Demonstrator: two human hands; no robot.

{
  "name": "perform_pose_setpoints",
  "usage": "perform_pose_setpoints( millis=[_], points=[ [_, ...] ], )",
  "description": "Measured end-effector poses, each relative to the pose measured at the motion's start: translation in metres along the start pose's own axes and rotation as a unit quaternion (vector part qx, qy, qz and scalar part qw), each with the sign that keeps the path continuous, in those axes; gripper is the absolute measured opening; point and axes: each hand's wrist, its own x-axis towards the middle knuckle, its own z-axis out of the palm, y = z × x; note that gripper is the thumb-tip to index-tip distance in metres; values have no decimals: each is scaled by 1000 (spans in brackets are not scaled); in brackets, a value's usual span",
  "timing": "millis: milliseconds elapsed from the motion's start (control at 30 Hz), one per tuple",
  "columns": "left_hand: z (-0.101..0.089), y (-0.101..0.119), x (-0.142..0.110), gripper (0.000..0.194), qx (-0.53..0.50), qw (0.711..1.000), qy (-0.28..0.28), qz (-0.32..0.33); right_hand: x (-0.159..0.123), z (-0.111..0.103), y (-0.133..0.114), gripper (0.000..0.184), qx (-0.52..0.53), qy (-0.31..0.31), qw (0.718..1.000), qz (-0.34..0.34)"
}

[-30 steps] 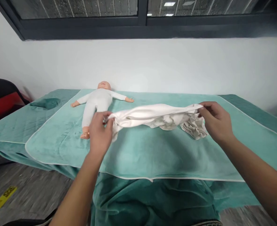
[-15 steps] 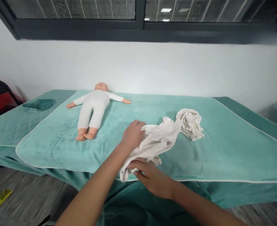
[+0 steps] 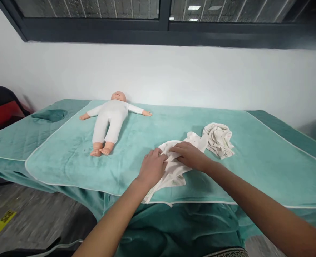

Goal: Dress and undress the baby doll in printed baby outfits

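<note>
A white baby garment (image 3: 174, 175) with a faint small print lies crumpled near the front edge of the bed. My left hand (image 3: 153, 166) is on its left side, fingers curled into the cloth. My right hand (image 3: 189, 154) reaches over its upper part, with fingertips pinching the fabric close to my left hand. Part of the garment is hidden under both hands. Just beyond its far right end sits a bunched white printed cloth (image 3: 219, 140), touching or nearly touching it.
A baby doll (image 3: 111, 119) in a white suit lies on its back at the left, arms spread. A green velvety cover (image 3: 260, 164) drapes the bed. Behind are a white wall (image 3: 174, 75) and a dark window frame (image 3: 99, 32). A red and black object (image 3: 4, 114) stands far left.
My right hand has moved up and away from the garment's near edge to its upper part. My left hand has shifted slightly nearer. The doll and bunched cloth have not moved on the bed.
</note>
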Motion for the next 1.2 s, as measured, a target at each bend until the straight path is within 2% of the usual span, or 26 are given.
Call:
perform_pose_setpoints(
  millis=[100,200,233,300,333,400,467,500,567,633,700,767,833,933,1000,1100,1133,1200],
  points=[
    [-16,4,4,20,-116,988,104,-2,16,-23,-18,13,54,5,998,28],
    [-51,19,9,20,-280,945,163,-38,27,-61,-43,21,179,75,979,56],
    [-64,24,10,20,-330,929,160,-45,29,-75,-51,23,215,97,970,59],
    [-86,32,10,21,-398,910,110,-30,32,-101,-63,22,251,157,953,58],
    [-95,33,10,22,-402,913,72,-16,33,-111,-67,20,248,198,946,64],
    [-107,30,9,18,-341,940,24,-12,34,-123,-70,14,219,286,928,96],
    [-113,24,7,13,-245,967,49,-47,35,-121,-63,13,199,337,911,130],
    [-114,21,6,12,-217,970,80,-68,35,-113,-57,16,206,338,909,134],
    [-114,16,3,9,-220,960,143,-102,31,-87,-37,26,244,297,916,117],
    [-115,15,1,12,-261,942,173,-122,21,-51,-9,39,276,233,926,111],
    [-116,16,-1,17,-299,928,179,-133,2,-16,24,50,215,192,938,191],
    [-117,17,-2,21,-328,919,177,-133,-23,7,56,54,88,155,949,260],
    [-118,18,-3,26,-350,911,177,-129,-50,14,84,51,-9,109,957,267],
    [-118,18,-3,34,-376,903,169,-120,-78,3,108,48,-84,90,946,301],
    [-119,18,-2,38,-382,907,146,-103,-84,-8,106,48,-84,88,936,329],
    [-124,24,2,38,-368,925,77,-58,-71,-28,70,53,33,112,936,332],
    [-127,27,4,37,-357,932,45,-38,-62,-37,51,57,104,128,937,308],
    [-134,36,7,36,-325,946,-21,7,-42,-58,8,60,260,131,940,176]
  ],
)
